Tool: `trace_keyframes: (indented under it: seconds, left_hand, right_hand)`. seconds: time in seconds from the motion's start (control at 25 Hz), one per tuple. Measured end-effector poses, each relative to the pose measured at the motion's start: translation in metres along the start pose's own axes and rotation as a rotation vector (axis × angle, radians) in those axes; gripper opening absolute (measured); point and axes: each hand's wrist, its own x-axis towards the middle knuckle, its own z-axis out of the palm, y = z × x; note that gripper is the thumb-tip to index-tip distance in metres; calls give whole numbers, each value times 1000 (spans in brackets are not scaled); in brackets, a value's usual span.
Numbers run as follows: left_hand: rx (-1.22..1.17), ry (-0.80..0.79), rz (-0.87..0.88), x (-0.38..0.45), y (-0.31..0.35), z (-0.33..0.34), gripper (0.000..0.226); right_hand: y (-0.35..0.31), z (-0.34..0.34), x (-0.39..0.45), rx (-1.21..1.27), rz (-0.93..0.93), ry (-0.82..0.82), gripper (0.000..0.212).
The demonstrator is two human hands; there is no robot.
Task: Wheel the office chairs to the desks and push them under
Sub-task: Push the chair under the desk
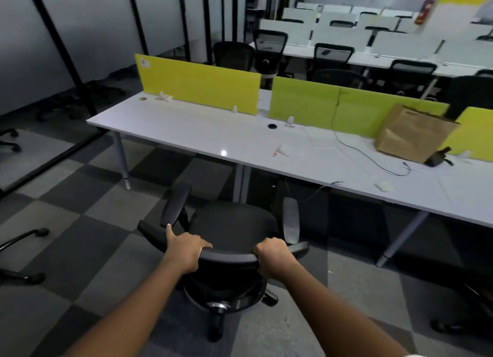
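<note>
Two bare forearms reach up from the bottom edge of the frame to a black office chair (pixel 234 231) at lower centre. On the left, the left hand (pixel 186 248) grips the curved top rim of the backrest, thumb hooked over the inner side, with its index finger stretched out to touch the rear tip of the chair's left armrest (pixel 174 206). To its right, the right hand (pixel 273 255) wraps the same rim, fingers curled round it. Seen from behind and above, the chair stands on checkered grey carpet (pixel 80 250), its seat pointing toward the long white desk (pixel 213 135) that runs across the middle of the frame; the front ends of its armrests lie close to the desk's near edge, the seat not under it.

Along the desk's far edge stand yellow-green divider panels (pixel 200 83). Toward the right of the desk sits a brown paper bag (pixel 413 132), with a thin dark cable (pixel 354 148) trailing over the top beside it. Upper right, more black chairs (pixel 269 50) are drawn up at rows of white desks (pixel 320 55).
</note>
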Motion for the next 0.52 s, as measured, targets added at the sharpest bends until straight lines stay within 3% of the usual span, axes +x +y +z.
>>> trace_keyframes:
  seconds: [0.52]
  left_hand:
    - [61, 20, 253, 51, 282, -56, 65]
  right_hand:
    - [218, 56, -157, 118, 423, -29, 27]
